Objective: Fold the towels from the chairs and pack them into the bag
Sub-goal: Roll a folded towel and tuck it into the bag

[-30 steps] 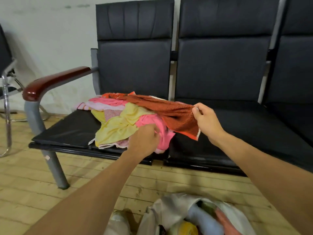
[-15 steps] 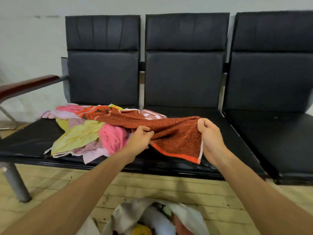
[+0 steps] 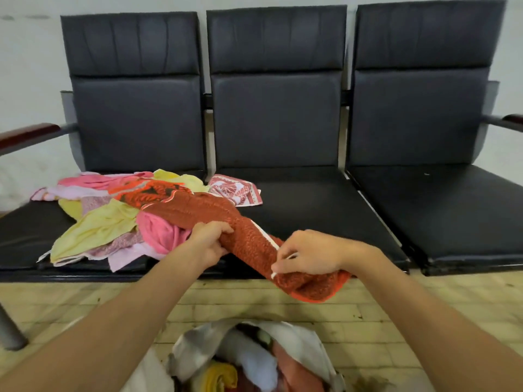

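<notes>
An orange-red towel (image 3: 215,213) stretches from the towel pile toward me over the front edge of the seats. My left hand (image 3: 208,240) grips it in the middle, and my right hand (image 3: 308,254) pinches its near end, which droops below the seat edge. The pile (image 3: 102,224) of pink, yellow and lilac towels lies on the left seat. A red-and-white patterned cloth (image 3: 236,192) lies flat at the back of the middle seat. A white bag (image 3: 195,346) stands open on the floor below my arms, with folded towels inside.
A row of three black padded chairs (image 3: 418,114) stands against a pale wall, with wooden armrests (image 3: 25,135) at both ends. The middle seat (image 3: 317,210) and right seat are bare black cushions. The floor is pale wooden boards (image 3: 368,315).
The orange-red towel has been pulled off the pile toward me and to the right. My left hand left the pink towel and now grips the orange one. The camera swung right.
</notes>
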The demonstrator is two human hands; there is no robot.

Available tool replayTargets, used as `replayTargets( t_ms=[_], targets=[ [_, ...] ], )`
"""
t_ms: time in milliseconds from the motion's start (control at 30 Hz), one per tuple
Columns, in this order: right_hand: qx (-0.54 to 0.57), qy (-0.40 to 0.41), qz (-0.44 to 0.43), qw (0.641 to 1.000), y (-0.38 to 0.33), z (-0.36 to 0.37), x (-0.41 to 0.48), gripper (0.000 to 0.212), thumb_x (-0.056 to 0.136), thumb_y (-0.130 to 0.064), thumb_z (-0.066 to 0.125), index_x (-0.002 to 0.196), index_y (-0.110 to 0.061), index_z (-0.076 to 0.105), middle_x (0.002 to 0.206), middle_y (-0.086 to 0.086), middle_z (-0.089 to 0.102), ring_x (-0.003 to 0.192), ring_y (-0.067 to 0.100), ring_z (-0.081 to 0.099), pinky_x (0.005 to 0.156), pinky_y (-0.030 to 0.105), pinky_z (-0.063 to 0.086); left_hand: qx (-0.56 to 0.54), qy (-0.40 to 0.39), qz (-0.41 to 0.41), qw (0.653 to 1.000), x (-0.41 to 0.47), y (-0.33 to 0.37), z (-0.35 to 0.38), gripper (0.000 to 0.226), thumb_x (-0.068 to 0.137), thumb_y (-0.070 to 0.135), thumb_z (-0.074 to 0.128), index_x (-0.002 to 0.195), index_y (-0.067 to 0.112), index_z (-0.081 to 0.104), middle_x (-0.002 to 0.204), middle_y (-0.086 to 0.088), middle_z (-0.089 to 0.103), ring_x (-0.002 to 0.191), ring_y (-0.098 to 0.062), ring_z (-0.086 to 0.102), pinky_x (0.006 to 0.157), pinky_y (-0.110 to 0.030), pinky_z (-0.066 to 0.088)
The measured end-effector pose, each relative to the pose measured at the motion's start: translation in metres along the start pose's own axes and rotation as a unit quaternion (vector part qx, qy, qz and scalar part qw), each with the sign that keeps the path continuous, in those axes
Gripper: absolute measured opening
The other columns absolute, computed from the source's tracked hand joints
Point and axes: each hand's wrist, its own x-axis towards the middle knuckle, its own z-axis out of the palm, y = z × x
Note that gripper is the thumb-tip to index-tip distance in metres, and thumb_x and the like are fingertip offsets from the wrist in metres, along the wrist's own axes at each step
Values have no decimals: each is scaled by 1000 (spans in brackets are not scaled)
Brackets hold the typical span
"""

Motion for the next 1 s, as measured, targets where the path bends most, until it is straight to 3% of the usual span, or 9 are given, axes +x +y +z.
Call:
replayTargets(
  t_ms=[100,167,267,400,567,700,833,900,1000],
  targets=[
    [-80,-82,58,992,8,9,2,35,92,-52,57,78,-22,68,79,-10,65,77,11,59,79,30,47,-14,-47,-28,998,-16,0,-1,35,82,-18,35,105,4,52,81,-14,57,68,-25,57,59,-35,49],
    [-60,-50,100,992,14,8,6,42,93,-51,57,83,-12,69,77,-2,65,73,15,60,75,31,50,14,-87,-23,996,-27,4,-2,34,82,-15,32,99,4,54,83,-13,59,71,-25,57,64,-34,48],
    [78,62,141,985,12,10,19,32,97,-45,53,91,-16,65,88,4,71,80,20,71,76,31,57,55,-131,5,990,-40,9,-8,37,80,-11,34,105,1,58,93,-15,61,77,-25,58,67,-35,47],
    [346,90,145,923,-12,18,39,52,100,-49,42,102,-5,70,94,10,72,76,18,66,68,28,54,115,-170,27,978,-54,8,-14,24,86,-4,43,96,3,63,83,-8,66,72,-18,62,65,-32,47],
    [423,164,135,881,-23,23,53,17,95,-14,60,86,-6,71,80,7,66,71,14,57,67,26,47,162,-130,16,978,-52,0,-18,18,96,14,48,102,9,64,93,-5,70,86,-19,63,70,-33,46],
    [597,171,151,769,-26,21,55,18,97,-9,50,101,-2,66,90,10,66,84,20,63,84,33,53,165,-123,11,978,-49,0,-24,16,96,19,49,98,9,61,86,-5,68,83,-23,63,74,-37,51],
    [666,217,154,697,-15,9,48,26,99,-7,47,115,5,63,93,12,64,77,21,60,70,31,50,197,-98,12,975,-47,-5,-34,14,95,11,49,93,11,63,61,0,57,64,-21,65,70,-32,51],
    [617,243,194,723,-5,4,41,27,97,-14,55,112,5,65,84,10,65,72,21,62,66,32,51,201,-76,15,977,-43,-8,-37,14,94,11,49,97,12,63,67,-1,58,67,-21,65,70,-32,50],
    [327,193,263,887,12,3,27,33,86,-34,72,93,-1,73,82,8,72,77,21,69,73,33,53,210,-54,8,976,-39,-11,-37,12,94,13,48,92,11,60,86,-7,64,78,-24,65,72,-34,49]
  ],
)
